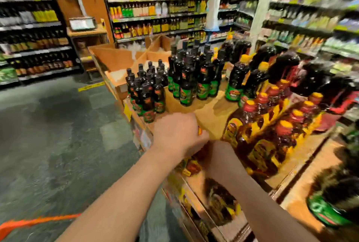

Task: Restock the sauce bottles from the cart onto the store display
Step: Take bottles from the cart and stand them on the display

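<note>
We look down on a wooden store display (211, 113) crowded with sauce bottles, the whole view smeared by motion. Both our hands meet at the display's near edge, at about 6 o'clock from the cluster of dark bottles. Our left hand (178, 135) lies knuckles-up, fingers curled down over something with a yellow and red top; we cannot tell for sure whether it is a bottle, only that the fingers wrap round it. Our right hand (219, 156) sits just beside and under the left, at its 4 o'clock; its fingers are hidden, so we cannot tell whether it holds anything or how wide it is.

On the display, small dark bottles with green labels (147, 90) stand upright at 11 o'clock from our hands. Taller dark bottles with green labels (192, 74) stand at 12 o'clock. Amber bottles with red and yellow caps (272, 131) stand in rows at 2 o'clock, close to our right hand. Behind the display, at 12 o'clock, open cardboard boxes (116, 57) sit. Store shelves (155, 8) full of bottles line the background, and the grey floor (58, 135) spreads at 9 o'clock.
</note>
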A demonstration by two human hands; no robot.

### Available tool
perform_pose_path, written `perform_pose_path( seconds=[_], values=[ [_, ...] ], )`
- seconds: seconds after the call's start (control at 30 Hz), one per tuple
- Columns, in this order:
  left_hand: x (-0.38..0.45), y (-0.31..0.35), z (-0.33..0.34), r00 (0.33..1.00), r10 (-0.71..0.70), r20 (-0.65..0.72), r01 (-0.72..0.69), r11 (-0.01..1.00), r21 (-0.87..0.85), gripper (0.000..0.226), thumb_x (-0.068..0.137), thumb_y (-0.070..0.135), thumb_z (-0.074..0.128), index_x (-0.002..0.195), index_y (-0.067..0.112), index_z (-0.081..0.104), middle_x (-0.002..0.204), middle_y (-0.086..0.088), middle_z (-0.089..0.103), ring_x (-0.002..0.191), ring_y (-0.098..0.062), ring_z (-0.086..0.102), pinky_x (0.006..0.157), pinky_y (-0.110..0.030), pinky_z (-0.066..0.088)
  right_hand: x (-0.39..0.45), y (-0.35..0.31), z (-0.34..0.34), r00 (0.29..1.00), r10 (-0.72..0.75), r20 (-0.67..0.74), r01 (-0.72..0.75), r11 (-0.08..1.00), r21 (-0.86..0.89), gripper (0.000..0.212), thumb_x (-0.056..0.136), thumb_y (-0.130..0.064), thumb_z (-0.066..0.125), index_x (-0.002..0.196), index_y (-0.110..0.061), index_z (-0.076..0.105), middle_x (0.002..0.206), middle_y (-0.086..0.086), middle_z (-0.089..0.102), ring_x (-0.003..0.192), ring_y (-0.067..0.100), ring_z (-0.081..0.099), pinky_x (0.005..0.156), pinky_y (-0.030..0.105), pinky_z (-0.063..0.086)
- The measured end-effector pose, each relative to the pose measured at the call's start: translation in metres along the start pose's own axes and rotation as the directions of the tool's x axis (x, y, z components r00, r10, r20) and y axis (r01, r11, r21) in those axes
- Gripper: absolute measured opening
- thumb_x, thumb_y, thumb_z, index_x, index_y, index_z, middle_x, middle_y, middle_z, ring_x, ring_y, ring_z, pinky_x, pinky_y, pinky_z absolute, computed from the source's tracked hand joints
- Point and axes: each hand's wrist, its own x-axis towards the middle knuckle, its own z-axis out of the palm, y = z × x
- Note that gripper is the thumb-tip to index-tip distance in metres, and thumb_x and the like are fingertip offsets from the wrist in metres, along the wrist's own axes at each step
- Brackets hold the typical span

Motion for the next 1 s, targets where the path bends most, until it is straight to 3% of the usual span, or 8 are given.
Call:
perform_pose_path(
  seconds=[0.13,0.23,0.37,0.53,0.67,0.77,0.9,1.0],
  values=[
    [0.037,0.041,0.025,0.986,0.143,0.085,-0.141,0.989,-0.035,0.040,0.088,0.058,0.044,0.085,0.018,0.039,0.099,-0.006,0.062,0.091,-0.032,0.060,0.063,-0.032,0.037,-0.001,0.046,-0.012,0.996,0.081,0.023,-0.082,0.996,0.027,0.023,0.091,-0.019,0.050,0.109,-0.011,0.061,0.106,0.008,0.066,0.103,0.029,0.061,0.082,0.035,0.048],
    [0.053,0.060,0.046,0.977,0.203,0.070,-0.201,0.979,-0.034,0.040,0.091,0.055,0.045,0.082,0.016,0.039,0.080,-0.003,0.054,0.079,-0.029,0.056,0.059,-0.029,0.035,0.002,0.072,-0.009,0.989,0.146,-0.001,-0.146,0.986,0.084,0.020,0.093,-0.016,0.050,0.105,-0.006,0.061,0.099,0.009,0.067,0.094,0.028,0.063,0.079,0.036,0.049],
    [0.066,0.076,0.077,0.954,0.266,0.139,-0.255,0.962,-0.093,0.044,0.090,0.051,0.047,0.067,0.016,0.035,0.060,0.002,0.042,0.052,-0.018,0.041,0.043,-0.027,0.029,0.004,0.101,0.021,0.968,0.250,0.009,-0.246,0.944,0.221,0.019,0.092,-0.024,0.051,0.106,-0.011,0.056,0.084,-0.002,0.057,0.076,0.018,0.058,0.060,0.019,0.039],
    [0.086,0.083,0.106,0.901,0.344,0.264,-0.324,0.939,-0.118,0.044,0.091,0.054,0.049,0.068,0.018,0.041,0.065,0.002,0.049,0.057,-0.017,0.049,0.049,-0.030,0.038,0.018,0.122,0.059,0.950,0.292,0.109,-0.309,0.931,0.197,0.035,0.092,-0.029,0.043,0.115,-0.005,0.055,0.097,0.006,0.055,0.077,0.019,0.052,0.057,0.014,0.033],
    [0.097,0.084,0.126,0.869,0.381,0.315,-0.353,0.924,-0.145,0.048,0.089,0.060,0.050,0.068,0.019,0.036,0.064,0.002,0.045,0.056,-0.019,0.046,0.047,-0.029,0.032,0.026,0.130,0.078,0.857,0.465,0.223,-0.510,0.825,0.243,0.070,0.074,-0.056,0.055,0.128,-0.013,0.044,0.095,-0.003,0.058,0.078,0.014,0.055,0.055,0.018,0.038],
    [0.107,0.086,0.138,0.836,0.400,0.376,-0.372,0.916,-0.149,0.051,0.090,0.061,0.047,0.066,0.017,0.038,0.062,0.000,0.045,0.051,-0.017,0.041,0.042,-0.028,0.030,0.034,0.130,0.078,0.775,0.583,0.246,-0.631,0.740,0.233,0.085,0.081,-0.050,0.062,0.145,-0.016,0.017,0.099,-0.001,0.055,0.076,0.014,0.052,0.056,0.023,0.041],
    [0.117,0.088,0.151,0.806,0.440,0.396,-0.400,0.898,-0.183,0.050,0.092,0.057,0.047,0.064,0.017,0.037,0.063,0.000,0.045,0.056,-0.018,0.045,0.047,-0.030,0.036,0.039,0.125,0.087,0.722,0.673,0.162,-0.691,0.693,0.204,0.085,0.088,-0.046,0.056,0.149,-0.009,0.011,0.109,0.005,0.059,0.089,0.021,0.059,0.073,0.031,0.052],
    [0.119,0.086,0.163,0.788,0.443,0.426,-0.398,0.896,-0.196,0.045,0.093,0.049,0.050,0.064,0.017,0.039,0.065,0.001,0.046,0.063,-0.019,0.050,0.055,-0.032,0.043,0.039,0.121,0.084,0.701,0.704,0.117,-0.713,0.688,0.131,0.071,0.091,-0.044,0.055,0.141,-0.005,0.024,0.118,0.009,0.058,0.103,0.025,0.058,0.080,0.030,0.045]
  ],
)
